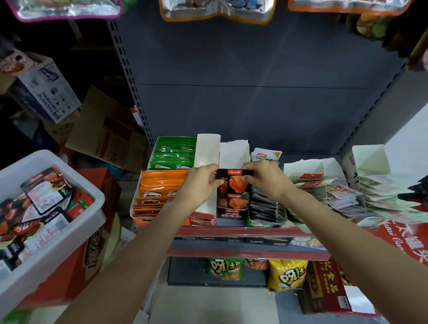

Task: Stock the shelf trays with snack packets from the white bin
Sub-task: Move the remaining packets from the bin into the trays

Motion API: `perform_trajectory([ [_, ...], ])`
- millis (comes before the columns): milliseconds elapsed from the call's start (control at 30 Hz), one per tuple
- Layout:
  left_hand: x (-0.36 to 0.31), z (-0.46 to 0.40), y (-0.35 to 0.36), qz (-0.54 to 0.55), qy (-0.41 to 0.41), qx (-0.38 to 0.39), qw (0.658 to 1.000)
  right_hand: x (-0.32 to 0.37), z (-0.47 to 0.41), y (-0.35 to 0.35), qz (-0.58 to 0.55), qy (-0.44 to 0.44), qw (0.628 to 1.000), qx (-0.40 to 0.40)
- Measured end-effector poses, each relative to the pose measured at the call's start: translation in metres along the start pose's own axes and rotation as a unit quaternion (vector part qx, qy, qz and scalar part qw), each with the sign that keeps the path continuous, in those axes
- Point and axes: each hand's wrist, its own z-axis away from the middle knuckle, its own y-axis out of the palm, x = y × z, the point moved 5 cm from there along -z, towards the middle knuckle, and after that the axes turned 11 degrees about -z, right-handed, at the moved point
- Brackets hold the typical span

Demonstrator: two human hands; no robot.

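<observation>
Holding: a black snack packet (233,183) with a red-orange picture, pinched at its top corners by both hands over the middle shelf tray (232,210)
Left hand (201,182): fingers curled round the packet's top left corner
Right hand (264,177): fingers curled round the packet's top right corner
Tray below: a second black packet (233,203) of the same print stands upright just under the held one
Nine o'clock of the packet: a tray of orange packets (159,187), and at ten o'clock a tray of green packets (174,153)
Three o'clock: a tray of dark grey packets (265,206), then white trays with pale packets (340,194) leaning over
Shelf (237,229): red front edge at six o'clock of the packet, chip bags (287,275) on the level below
White bin (51,257): well apart at eight o'clock, resting on a red carton (72,273), filled with loose black-and-red packets (42,197)
Twelve o'clock: clear hanging bags (218,1) at the top edge
</observation>
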Motion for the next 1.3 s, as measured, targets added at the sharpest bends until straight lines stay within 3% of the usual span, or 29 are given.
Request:
perform_trajectory([
  [100,-0.004,0.000,-0.003,0.004,0.025,-0.018,1.000,-0.003,-0.003,0.000,0.016,0.012,1.000,-0.001],
  [200,-0.007,0.000,0.000,-0.048,0.049,-0.007,0.998,-0.007,-0.003,0.007,0.056,0.017,0.996,0.062],
  [400,-0.007,0.000,0.008,-0.128,0.041,0.065,0.989,-0.011,0.001,0.020,0.068,0.040,0.990,0.118],
  [733,-0.001,0.006,-0.002,-0.077,0.013,0.073,0.994,-0.004,0.002,0.015,0.065,0.048,0.990,0.119],
  [933,0.020,0.036,-0.049,-0.002,-0.035,-0.046,0.998,0.052,-0.002,0.020,0.001,-0.027,0.999,0.028],
  [1100,0.082,0.083,-0.114,0.018,-0.115,-0.201,0.973,0.127,-0.020,0.067,-0.025,-0.099,0.995,-0.015],
  [1300,0.202,0.141,-0.173,-0.057,-0.220,-0.241,0.944,0.225,-0.054,0.179,-0.029,-0.149,0.987,0.050],
])
